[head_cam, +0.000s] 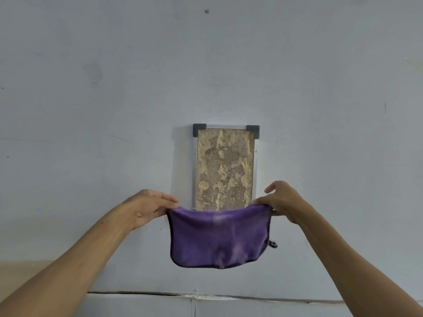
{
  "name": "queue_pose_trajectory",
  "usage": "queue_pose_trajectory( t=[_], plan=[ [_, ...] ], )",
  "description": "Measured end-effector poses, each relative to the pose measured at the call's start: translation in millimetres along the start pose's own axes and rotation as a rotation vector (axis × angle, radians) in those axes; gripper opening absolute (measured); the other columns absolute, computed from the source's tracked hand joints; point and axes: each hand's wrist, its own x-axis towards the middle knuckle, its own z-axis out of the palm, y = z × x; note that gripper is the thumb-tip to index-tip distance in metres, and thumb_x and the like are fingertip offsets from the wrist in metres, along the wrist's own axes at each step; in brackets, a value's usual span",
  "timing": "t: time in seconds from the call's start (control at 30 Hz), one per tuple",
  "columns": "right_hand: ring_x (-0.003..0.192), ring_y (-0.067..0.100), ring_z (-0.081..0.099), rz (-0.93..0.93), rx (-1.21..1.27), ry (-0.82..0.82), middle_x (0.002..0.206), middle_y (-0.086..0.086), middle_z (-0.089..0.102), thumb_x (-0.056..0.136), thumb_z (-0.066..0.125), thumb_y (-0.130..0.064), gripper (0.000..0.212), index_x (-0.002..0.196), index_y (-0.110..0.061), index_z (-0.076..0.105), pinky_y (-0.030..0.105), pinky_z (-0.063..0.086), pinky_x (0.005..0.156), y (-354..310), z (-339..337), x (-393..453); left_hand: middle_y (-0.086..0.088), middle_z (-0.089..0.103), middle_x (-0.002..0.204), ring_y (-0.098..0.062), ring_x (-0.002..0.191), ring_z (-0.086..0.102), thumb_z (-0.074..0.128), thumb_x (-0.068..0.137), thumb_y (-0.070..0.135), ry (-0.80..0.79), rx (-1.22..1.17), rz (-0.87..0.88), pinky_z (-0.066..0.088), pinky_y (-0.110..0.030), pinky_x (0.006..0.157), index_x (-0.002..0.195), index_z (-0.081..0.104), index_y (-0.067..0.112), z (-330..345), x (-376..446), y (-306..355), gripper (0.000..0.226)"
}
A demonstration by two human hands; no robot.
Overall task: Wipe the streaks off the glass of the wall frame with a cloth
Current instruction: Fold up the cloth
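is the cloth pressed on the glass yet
No, the cloth hangs stretched between the left hand and right hand, below the dirty glass.

I see the frame (226,167) on the wall (114,88), straight ahead. The cloth (219,236) hangs before its lower edge, my left hand (150,208) at one top corner, my right hand (282,202) at the other.

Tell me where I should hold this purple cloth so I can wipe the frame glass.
Probably gather the purple cloth at its middle, coming from the front. Pinched only at the top corners by the left hand and right hand, it sags loose below the frame; a bunched pad would let one palm press flat on the glass.
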Motion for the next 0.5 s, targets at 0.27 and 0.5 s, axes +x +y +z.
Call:
queue_pose_trajectory(
  t=[0.27,0.5],
  plan=[
    [0.103,0.026,0.068,-0.196,0.041,-0.277,0.100,0.013,0.076,0.073,0.093,-0.022,0.031,0.099,-0.010,0.080,0.031,0.055,0.087,-5.6,-25.0,-10.2,-0.006,0.080,0.090,-0.014,0.107,0.067,0.091,0.065,0.002,-0.026,0.472,0.010,0.038,-0.027,0.107,0.085,0.084,0.010,-14.8,-9.7,14.1,0.023],
    [0.101,0.026,0.065,-0.200,0.029,-0.190,0.092,0.009,0.075,0.093,0.076,-0.027,0.020,0.086,-0.009,0.075,0.040,0.050,0.094,0.6,-27.6,-4.2,-0.006,0.079,0.094,-0.018,0.092,0.070,0.091,0.072,0.012,0.100,0.295,0.005,0.052,-0.028,0.084,0.092,0.080,0.005,-24.8,-11.2,28.3,0.024]
  ],
)
